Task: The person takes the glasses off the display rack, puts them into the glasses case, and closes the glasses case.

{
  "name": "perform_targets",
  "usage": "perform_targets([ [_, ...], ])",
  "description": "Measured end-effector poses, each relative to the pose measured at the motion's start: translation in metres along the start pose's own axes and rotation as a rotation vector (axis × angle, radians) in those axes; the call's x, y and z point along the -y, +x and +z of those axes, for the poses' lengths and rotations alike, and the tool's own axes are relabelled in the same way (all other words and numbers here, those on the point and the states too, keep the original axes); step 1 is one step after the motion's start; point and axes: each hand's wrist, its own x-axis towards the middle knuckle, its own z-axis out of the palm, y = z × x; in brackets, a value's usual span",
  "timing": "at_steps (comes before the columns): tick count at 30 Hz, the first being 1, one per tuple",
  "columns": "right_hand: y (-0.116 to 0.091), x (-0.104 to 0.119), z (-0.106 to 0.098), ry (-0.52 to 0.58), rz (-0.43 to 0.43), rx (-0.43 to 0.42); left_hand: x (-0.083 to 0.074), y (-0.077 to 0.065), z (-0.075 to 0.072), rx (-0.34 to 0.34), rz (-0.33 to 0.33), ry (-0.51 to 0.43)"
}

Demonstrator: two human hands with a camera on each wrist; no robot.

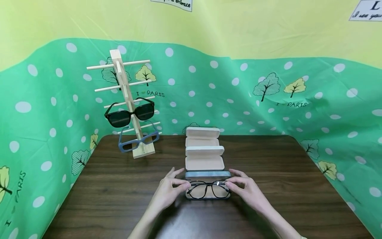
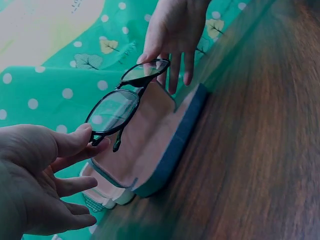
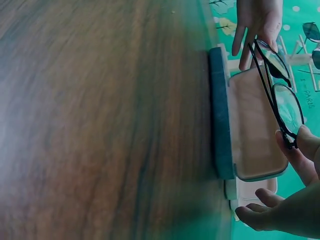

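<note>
Both hands hold a pair of black-rimmed eyeglasses (image 1: 208, 184) with clear lenses, one at each end. My left hand (image 1: 167, 191) pinches the left end of the frame between thumb and index finger, other fingers spread. At the opposite end, my right hand (image 1: 247, 192) grips with thumb and index finger. In the right wrist view, the temples (image 3: 263, 82) lie folded behind the lenses. Just beneath the eyeglasses is an open blue glasses case (image 2: 172, 150) with a pale pinkish lining; the wrist views show the eyeglasses raised off it.
Behind the blue case, two open white cases (image 1: 204, 163) (image 1: 203, 142) stand in a row. At the back left, a wooden display rack (image 1: 125, 89) carries black sunglasses (image 1: 120, 118) and blue-framed glasses (image 1: 129, 145). A patterned green and yellow cloth (image 1: 209, 79) hangs behind the brown table (image 1: 119, 205).
</note>
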Motion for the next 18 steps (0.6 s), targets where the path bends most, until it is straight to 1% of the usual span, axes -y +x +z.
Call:
perform_targets([
  [4, 0.002, -0.005, 0.002, -0.001, 0.023, 0.023, 0.006, 0.002, 0.003, 0.013, 0.002, 0.032],
  [9, 0.004, -0.012, 0.005, 0.007, -0.004, 0.012, 0.011, 0.005, 0.006, 0.018, 0.023, 0.072],
  [14, 0.008, -0.015, 0.007, -0.001, 0.011, -0.011, 0.012, 0.009, 0.010, 0.012, -0.002, 0.080],
  [18, 0.010, -0.018, 0.007, -0.011, 0.028, -0.005, 0.015, 0.011, 0.013, -0.004, 0.003, 0.091],
])
